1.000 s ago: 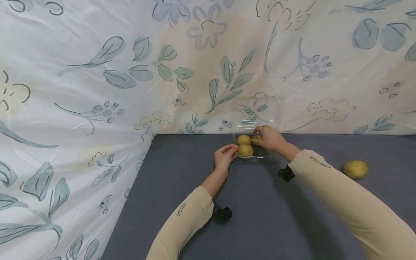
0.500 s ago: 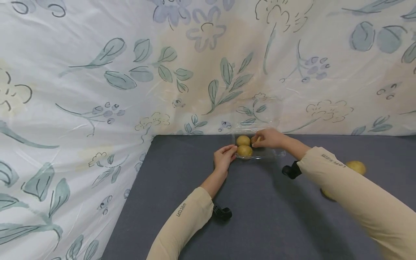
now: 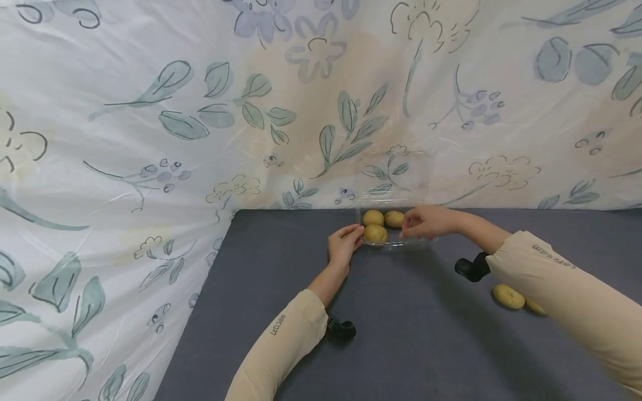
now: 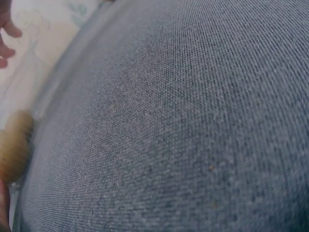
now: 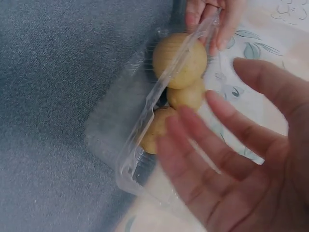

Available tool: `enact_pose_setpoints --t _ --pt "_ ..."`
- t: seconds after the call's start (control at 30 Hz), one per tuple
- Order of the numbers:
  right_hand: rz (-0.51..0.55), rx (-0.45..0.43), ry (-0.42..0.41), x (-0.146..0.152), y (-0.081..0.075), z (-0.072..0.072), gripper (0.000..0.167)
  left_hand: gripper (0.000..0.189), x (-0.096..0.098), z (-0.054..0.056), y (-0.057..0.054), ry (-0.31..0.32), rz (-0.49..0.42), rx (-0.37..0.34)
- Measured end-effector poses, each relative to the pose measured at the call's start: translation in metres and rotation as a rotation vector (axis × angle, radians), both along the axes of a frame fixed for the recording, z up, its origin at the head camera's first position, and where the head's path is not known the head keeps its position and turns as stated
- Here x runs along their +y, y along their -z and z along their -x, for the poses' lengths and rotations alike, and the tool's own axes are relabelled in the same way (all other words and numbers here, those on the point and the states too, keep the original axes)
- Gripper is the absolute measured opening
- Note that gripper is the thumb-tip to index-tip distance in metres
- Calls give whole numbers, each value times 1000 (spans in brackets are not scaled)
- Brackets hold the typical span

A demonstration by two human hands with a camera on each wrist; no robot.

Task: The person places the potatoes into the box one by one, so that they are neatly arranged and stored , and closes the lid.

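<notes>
A clear plastic clamshell box [image 3: 393,245] stands at the back of the table with its lid [image 3: 401,167] raised. Inside it are three yellow potatoes: one at the back left [image 3: 373,217], one at the front left [image 3: 375,234] and one at the back right [image 3: 394,219]. At the front left corner my left hand [image 3: 344,245] pinches the box's rim. My right hand [image 3: 430,220] is over the box's right side, fingers spread and holding nothing in the right wrist view. The left wrist view catches a potato [image 4: 13,153] at its edge.
Two more potatoes, one fully visible [image 3: 508,296] and one partly behind my right sleeve [image 3: 535,308], lie on the grey cloth [image 3: 401,334] at the right. A floral curtain [image 3: 281,111] rises right behind the box.
My right hand has let go of the potato at the box's back right and drawn off to the right. The left hand stays at the rim.
</notes>
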State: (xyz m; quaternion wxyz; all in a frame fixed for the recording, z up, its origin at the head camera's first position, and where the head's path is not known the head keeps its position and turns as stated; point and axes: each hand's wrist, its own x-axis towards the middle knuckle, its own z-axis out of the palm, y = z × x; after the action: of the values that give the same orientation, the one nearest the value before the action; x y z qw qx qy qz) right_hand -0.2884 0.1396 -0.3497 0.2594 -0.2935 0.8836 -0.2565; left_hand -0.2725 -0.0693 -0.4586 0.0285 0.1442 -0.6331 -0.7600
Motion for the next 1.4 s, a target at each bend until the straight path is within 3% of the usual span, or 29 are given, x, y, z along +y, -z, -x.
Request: enact_pose_setpoints --t 0.27,0.37,0.7,0.97,1.4 --pt "-16 -154 -29 10 -3 -6 25 23 -1 1 3 0 -1 0" --pt "-16 -164 -38 11 -3 -8 24 22 -2 1 4 -3 1 -1" --pt "-11 -116 -49 15 0 -20 23 23 -4 1 6 -6 4 5" --pt "19 -102 -57 31 15 -32 22 24 -5 1 5 -12 22 4" --pt "5 51 -58 75 31 -51 17 24 -1 2 4 -1 54 34"
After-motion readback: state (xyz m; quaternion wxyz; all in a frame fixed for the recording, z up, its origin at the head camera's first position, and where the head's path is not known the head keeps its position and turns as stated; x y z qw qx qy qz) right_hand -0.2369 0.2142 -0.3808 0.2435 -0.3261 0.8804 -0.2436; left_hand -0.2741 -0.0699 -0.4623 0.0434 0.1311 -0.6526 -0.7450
